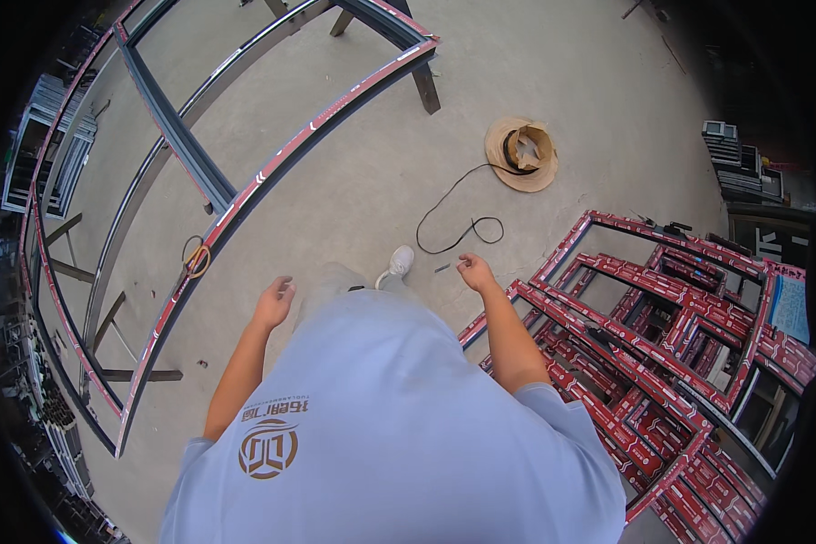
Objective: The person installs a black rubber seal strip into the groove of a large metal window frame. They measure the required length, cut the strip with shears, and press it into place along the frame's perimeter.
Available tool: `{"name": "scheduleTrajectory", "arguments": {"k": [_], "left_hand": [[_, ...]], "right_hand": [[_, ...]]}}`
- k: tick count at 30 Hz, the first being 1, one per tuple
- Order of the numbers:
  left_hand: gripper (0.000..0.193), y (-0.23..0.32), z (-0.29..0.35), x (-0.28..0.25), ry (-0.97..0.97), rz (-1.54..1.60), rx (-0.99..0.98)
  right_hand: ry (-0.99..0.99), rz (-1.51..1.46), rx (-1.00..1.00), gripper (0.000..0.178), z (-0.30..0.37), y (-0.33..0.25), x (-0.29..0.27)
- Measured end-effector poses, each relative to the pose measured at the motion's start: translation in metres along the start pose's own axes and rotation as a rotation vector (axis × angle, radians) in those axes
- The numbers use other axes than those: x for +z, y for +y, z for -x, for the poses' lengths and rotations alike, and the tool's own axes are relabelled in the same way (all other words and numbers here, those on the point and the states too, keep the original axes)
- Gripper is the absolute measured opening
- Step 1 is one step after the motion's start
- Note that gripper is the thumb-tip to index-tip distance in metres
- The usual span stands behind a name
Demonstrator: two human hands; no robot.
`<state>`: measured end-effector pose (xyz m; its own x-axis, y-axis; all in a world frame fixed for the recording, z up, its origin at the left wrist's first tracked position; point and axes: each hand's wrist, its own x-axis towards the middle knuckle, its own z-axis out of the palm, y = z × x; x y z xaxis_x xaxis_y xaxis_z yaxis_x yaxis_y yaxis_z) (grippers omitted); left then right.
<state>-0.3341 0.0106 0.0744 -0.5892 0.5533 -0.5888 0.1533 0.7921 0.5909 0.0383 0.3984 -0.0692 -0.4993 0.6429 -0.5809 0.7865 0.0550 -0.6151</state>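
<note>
My left hand [275,304] hangs beside my body with its fingers loosely bent and apart, and nothing shows in it. Nearest to it is a long curved window frame [286,163], wrapped in red-and-white film, standing on trestles. On its edge lies a yellow-and-dark looped thing [197,259] like scissor handles. My right hand [474,271] is out in front of me with curled fingers; whatever they may pinch is hidden. A small dark strip [442,268] shows just beyond its fingertips, and I cannot tell whether they touch.
A straw hat [544,172] lies on the concrete floor with a thin black cord [433,210] trailing toward me. To the right are stacked red-wrapped frames [644,317]. A trestle leg [426,88] stands under the curved frame. More frames [739,159] lean at the far right.
</note>
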Motion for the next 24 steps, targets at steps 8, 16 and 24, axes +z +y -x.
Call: {"name": "scheduleTrajectory", "arguments": {"k": [8, 16, 24], "left_hand": [[0.035, 0.202, -0.085, -0.03, 0.155, 0.013, 0.526], [0.038, 0.301, -0.254, -0.056, 0.33, -0.007, 0.793], [0.054, 0.409, -0.386, -0.025, 0.274, -0.201, 0.715]], "right_hand": [[0.111, -0.224, 0.104, 0.039, -0.067, -0.023, -0.057], [-0.039, -0.278, 0.443, 0.04, -0.013, 0.026, -0.041], [-0.009, -0.424, 0.402, 0.038, -0.104, 0.017, -0.073]]}}
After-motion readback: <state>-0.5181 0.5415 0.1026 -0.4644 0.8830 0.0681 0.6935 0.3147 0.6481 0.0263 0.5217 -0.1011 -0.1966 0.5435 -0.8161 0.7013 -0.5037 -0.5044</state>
